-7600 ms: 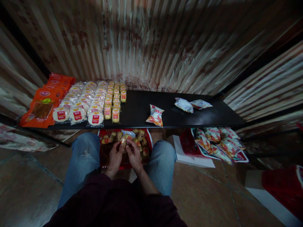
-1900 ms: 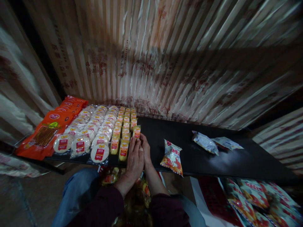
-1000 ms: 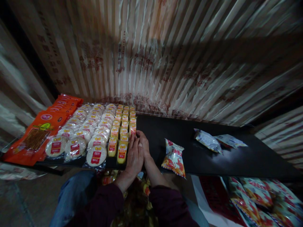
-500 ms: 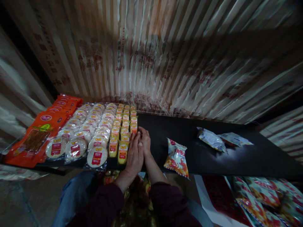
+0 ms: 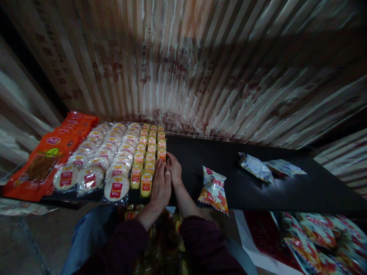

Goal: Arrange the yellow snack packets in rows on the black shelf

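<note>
The front packet [image 5: 161, 155] of the 3rd yellow column, at the centre of the frame, is now seated in line with those behind it; 1.9 s ago a packet is seen raised there at the fingertips. The column is thus judged to be longer by 1, though it still appears shorter at the front than the 2 yellow columns [image 5: 142, 168] beside it, as far as is left uncovered by the hands.

The left hand [image 5: 161, 186] is laid along the columns' right side, its fingers straight and together. The right hand [image 5: 174, 168] is pressed close against it, fingers bent inward; whether anything is pinched between them cannot be told.

At lower centre, loose packets [image 5: 130, 215] are seen below the black shelf [image 5: 195, 152]. Right of centre, 1 snack bag [image 5: 213, 190] is left untouched.
</note>
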The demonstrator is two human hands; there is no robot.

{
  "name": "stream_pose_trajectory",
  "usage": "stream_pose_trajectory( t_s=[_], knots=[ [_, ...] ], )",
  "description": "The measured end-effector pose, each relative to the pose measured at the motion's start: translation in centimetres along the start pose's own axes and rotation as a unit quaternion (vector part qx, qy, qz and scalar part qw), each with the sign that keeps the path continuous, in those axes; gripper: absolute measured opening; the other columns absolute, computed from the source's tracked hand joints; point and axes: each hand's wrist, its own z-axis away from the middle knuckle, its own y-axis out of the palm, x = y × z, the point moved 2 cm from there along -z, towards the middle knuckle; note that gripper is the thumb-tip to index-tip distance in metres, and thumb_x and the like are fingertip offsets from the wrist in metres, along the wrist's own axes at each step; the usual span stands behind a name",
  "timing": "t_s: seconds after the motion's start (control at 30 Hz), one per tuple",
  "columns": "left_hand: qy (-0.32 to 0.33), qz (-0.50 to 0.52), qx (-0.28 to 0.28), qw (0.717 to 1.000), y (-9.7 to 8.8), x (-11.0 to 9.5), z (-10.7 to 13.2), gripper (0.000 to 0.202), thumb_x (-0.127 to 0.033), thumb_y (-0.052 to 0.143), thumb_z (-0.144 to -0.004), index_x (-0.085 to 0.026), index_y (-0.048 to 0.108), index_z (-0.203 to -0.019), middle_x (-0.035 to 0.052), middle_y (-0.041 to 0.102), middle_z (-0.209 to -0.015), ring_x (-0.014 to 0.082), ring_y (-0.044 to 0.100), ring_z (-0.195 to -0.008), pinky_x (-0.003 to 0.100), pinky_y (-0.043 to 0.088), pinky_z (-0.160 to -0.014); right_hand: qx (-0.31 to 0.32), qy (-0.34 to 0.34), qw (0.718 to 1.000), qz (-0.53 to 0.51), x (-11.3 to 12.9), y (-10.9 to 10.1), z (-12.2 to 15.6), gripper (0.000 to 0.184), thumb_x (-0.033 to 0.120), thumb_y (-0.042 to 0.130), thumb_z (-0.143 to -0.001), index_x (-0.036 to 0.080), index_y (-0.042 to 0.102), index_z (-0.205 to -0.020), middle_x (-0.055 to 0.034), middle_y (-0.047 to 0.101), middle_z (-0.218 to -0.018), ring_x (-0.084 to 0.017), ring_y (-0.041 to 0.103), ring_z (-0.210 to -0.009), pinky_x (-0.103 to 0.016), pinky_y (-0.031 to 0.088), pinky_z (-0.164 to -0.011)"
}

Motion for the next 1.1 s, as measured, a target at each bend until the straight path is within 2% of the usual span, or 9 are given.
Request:
stream_pose_trajectory(
  t_s=[0.1,0.23,0.5,0.67,0.9,1.1],
  knots=[
    [-0.006,-0.006,-0.001,1.0,0.01,0.0,-0.13,0.05,-0.035,0.028,-0.091,-0.01,0.043,-0.132,0.0152,0.036,-0.145,0.0213,0.026,-0.138,0.043,0.02,-0.115,-0.003,0.007,1.0,0.011,-0.11,0.08,0.08,0.043,0.012,0.041,-0.078,0.021,0.062,-0.114,-0.0054,0.066,-0.108,-0.018,0.061,-0.094,-0.03,0.047,-0.087],
    [-0.011,-0.005,-0.009,1.0,-0.02,0.09,-0.22,0.048,-0.035,0.029,-0.091,-0.013,0.044,-0.131,0.013,0.037,-0.145,0.0211,0.025,-0.138,0.044,0.018,-0.115,-0.011,-0.003,1.0,0.01,-0.16,0.2,0.26,0.042,0.012,0.043,-0.077,0.024,0.063,-0.112,-0.0033,0.067,-0.105,-0.017,0.061,-0.092,-0.027,0.047,-0.084],
    [-0.003,-0.022,-0.015,1.0,0.03,0.2,0.02,0.05,-0.034,0.027,-0.091,-0.01,0.04,-0.133,0.0155,0.036,-0.145,0.0216,0.024,-0.138,0.044,0.019,-0.115,-0.018,0.016,1.0,-0.004,0.02,0.12,0.16,0.044,0.012,0.041,-0.077,0.02,0.061,-0.115,-0.0055,0.065,-0.113,-0.017,0.061,-0.098,-0.03,0.046,-0.091],
    [0.021,-0.028,-0.017,0.999,0.23,0.09,-0.01,0.051,-0.034,0.028,-0.091,-0.01,0.037,-0.135,0.0153,0.033,-0.146,0.0208,0.02,-0.139,0.043,0.018,-0.115,-0.045,-0.002,0.998,-0.046,-0.2,-0.13,0.41,0.043,0.013,0.042,-0.076,0.019,0.062,-0.113,-0.0065,0.065,-0.113,-0.017,0.06,-0.102,-0.032,0.045,-0.095],
    [0.024,-0.017,-0.026,0.999,0.5,0.27,-0.35,0.048,-0.034,0.028,-0.091,-0.012,0.043,-0.131,0.0131,0.035,-0.145,0.0204,0.024,-0.138,0.041,0.019,-0.115,-0.016,-0.008,0.998,-0.058,-0.11,-0.08,0.6,0.047,0.012,0.04,-0.075,0.024,0.062,-0.115,-0.0014,0.066,-0.112,-0.014,0.061,-0.098,-0.029,0.046,-0.092],
    [0.051,-0.037,-0.022,0.998,0.35,-0.06,-0.03,0.047,-0.033,0.027,-0.092,-0.012,0.043,-0.131,0.0128,0.034,-0.146,0.02,0.023,-0.139,0.041,0.02,-0.115,-0.032,0.009,0.995,-0.098,-0.16,-0.34,0.85,0.045,0.013,0.039,-0.078,0.016,0.058,-0.119,-0.0075,0.064,-0.116,-0.016,0.06,-0.103,-0.031,0.045,-0.095]
  ],
)
